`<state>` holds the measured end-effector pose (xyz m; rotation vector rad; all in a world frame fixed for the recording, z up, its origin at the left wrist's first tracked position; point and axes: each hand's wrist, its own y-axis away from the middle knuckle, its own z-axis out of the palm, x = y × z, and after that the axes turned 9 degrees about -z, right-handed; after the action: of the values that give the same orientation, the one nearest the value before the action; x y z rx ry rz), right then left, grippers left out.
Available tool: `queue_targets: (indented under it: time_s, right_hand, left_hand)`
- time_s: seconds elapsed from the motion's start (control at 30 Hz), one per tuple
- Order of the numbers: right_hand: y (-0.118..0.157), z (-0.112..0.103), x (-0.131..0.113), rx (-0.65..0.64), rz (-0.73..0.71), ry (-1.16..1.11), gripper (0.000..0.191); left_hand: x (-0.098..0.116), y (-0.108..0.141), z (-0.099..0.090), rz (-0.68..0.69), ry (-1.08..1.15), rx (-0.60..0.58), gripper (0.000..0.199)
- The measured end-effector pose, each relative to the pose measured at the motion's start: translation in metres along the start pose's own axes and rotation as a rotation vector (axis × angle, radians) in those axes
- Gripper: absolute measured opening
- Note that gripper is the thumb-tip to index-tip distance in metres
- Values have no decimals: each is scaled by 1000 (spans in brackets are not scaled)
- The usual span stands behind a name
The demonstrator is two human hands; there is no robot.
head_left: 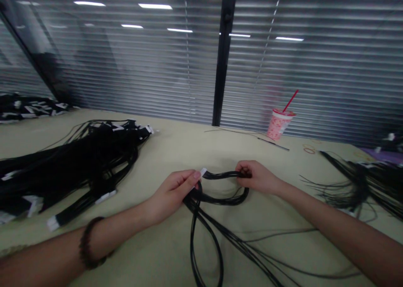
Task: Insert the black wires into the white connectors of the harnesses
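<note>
A bundle of thin black cables (222, 200) runs between my two hands, bent into a loop above the table. My left hand (174, 190) pinches the bundle where a white end piece (203, 172) sticks out past the thumb. At the bend on the other side, my right hand (256, 177) is closed round the cables, its fingertips partly hidden. From beneath my left hand a long loop hangs toward the near edge. Loose cable tails spread to the lower right, passing under my right forearm.
Left lies a large heap of black cables (91, 161) with white ends; another pile (34, 108) sits farther back. A pink cup with a red straw (277, 125), a pen-like dark stick (273, 144) and rubber bands (309, 151) lie near the blinds. More cables (362, 182) are at right.
</note>
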<state>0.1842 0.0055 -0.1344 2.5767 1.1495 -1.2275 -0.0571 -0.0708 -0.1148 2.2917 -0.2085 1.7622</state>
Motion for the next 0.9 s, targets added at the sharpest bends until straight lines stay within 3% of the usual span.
queue_targets:
  time_s: [0.27, 0.37, 0.5, 0.57, 0.63, 0.67, 0.77, 0.9]
  right_hand:
    - [6, 0, -1, 119, -139, 317, 18]
    - [10, 0, -9, 166, -202, 407, 34]
    - [14, 0, -32, 133, -347, 406, 41]
    - [16, 6, -49, 176, -389, 322, 34]
    - [20, 18, -66, 205, -412, 235, 12]
    - [22, 26, -73, 174, -415, 205, 2]
    - [30, 47, -86, 16, -418, 217, 12]
    - [39, 59, -85, -63, -382, 392, 21]
  left_hand:
    - [-1, 0, 3, -13, -10, 4, 35]
    - [-4, -2, 2, -4, -11, 21, 35]
    - [-6, -4, 2, 4, -40, 43, 35]
    - [-6, -4, 3, 16, -58, 46, 35]
    - [-5, -2, 3, 36, -97, 55, 35]
    - [-5, -1, 4, 48, -121, 60, 35]
    - [-5, 2, 5, 84, -178, 50, 35]
    - [-5, 6, 5, 117, -208, 26, 34]
